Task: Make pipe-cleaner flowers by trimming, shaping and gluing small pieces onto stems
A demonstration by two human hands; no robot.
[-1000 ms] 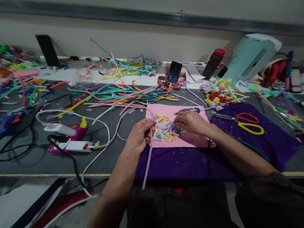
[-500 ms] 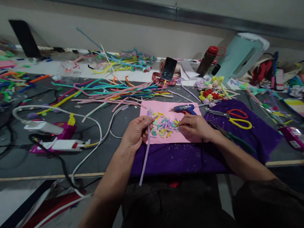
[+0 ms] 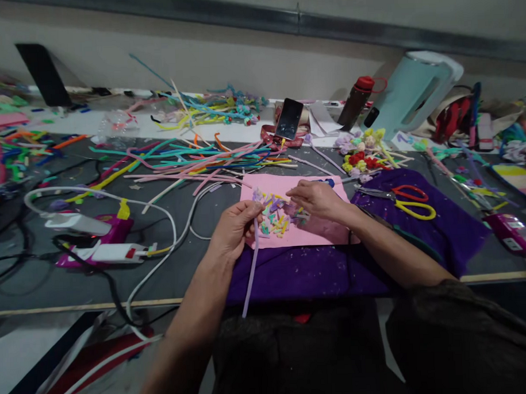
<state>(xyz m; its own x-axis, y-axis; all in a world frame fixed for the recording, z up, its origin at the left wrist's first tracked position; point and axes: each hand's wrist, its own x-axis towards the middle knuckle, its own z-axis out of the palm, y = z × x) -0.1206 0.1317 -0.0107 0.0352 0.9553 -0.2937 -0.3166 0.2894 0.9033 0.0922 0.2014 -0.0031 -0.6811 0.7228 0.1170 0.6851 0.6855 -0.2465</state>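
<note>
Two hands work close together, and the left hand [image 3: 236,226] has its grip pinching a fuzzy lavender stem [image 3: 251,278] between thumb and fingers, the long end slanting down past the near edge of a pink sheet [image 3: 328,232] and a pale tuft showing just above the thumb. Fingertips of the right hand [image 3: 317,201] bunch over the sheet; whether that grip pinches anything, I cannot tell. Short cut pieces [image 3: 277,216] in yellow, green and lavender lie scattered between the hands on the sheet. Purple cloth [image 3: 287,276] shows along its near side, and scissors [image 3: 412,202] with one red and one yellow handle rest on cloth to the right. Beyond, long coloured stems [image 3: 201,159] spread across the dark surface [image 3: 85,286], near a phone [image 3: 289,118].
</note>
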